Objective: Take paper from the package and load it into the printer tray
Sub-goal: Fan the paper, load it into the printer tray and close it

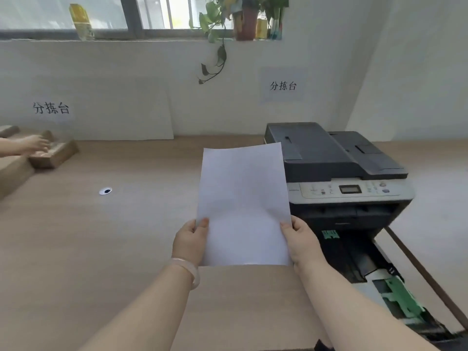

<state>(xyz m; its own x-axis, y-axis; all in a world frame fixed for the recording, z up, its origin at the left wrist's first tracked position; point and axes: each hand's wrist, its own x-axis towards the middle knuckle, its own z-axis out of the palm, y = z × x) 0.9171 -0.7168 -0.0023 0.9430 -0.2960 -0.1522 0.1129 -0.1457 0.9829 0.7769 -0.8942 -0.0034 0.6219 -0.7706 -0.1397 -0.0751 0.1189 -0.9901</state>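
I hold a white stack of paper [243, 203] upright over the wooden table, its lower edge near my wrists. My left hand [190, 243] grips its lower left edge and my right hand [302, 243] grips its lower right edge. The dark grey printer [336, 171] stands to the right of the paper. Its paper tray [379, 279] is pulled out towards me, with green guides inside. A brown package-like surface [253, 307] lies under my forearms; I cannot tell whether it is the package.
Another person's hand [33, 145] rests on cardboard boxes [54, 154] at the far left. A cable hole [105, 191] sits in the table [101, 249]. A white board [114, 110] leans on the wall. A potted plant [243, 19] stands on the windowsill.
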